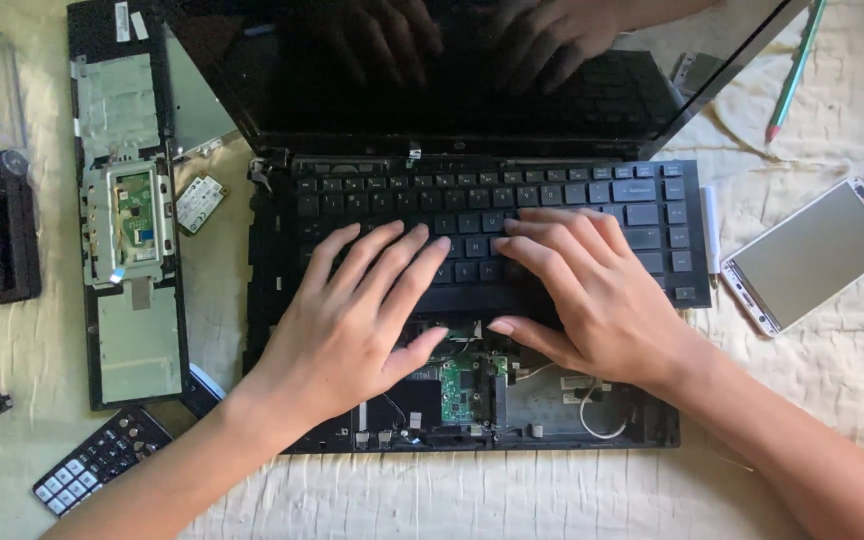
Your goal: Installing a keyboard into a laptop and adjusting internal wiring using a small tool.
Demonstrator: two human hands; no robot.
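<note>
Two hands lie flat on the keyboard (pixel 482 225) of an opened laptop (pixel 472 300): the left hand (pixel 357 320) and the right hand (pixel 592 290), fingers spread, gripping nothing. Its palm rest panel (pixel 132 210) is already off, lying at the left, and the green circuit board (pixel 464 385) shows near the wrists. By my reading, the keyboard itself is not yet lifted out.

A cream cloth (pixel 512 495) carries an opened laptop (pixel 472 300), phone (pixel 812 255), remote (pixel 102 460).
</note>
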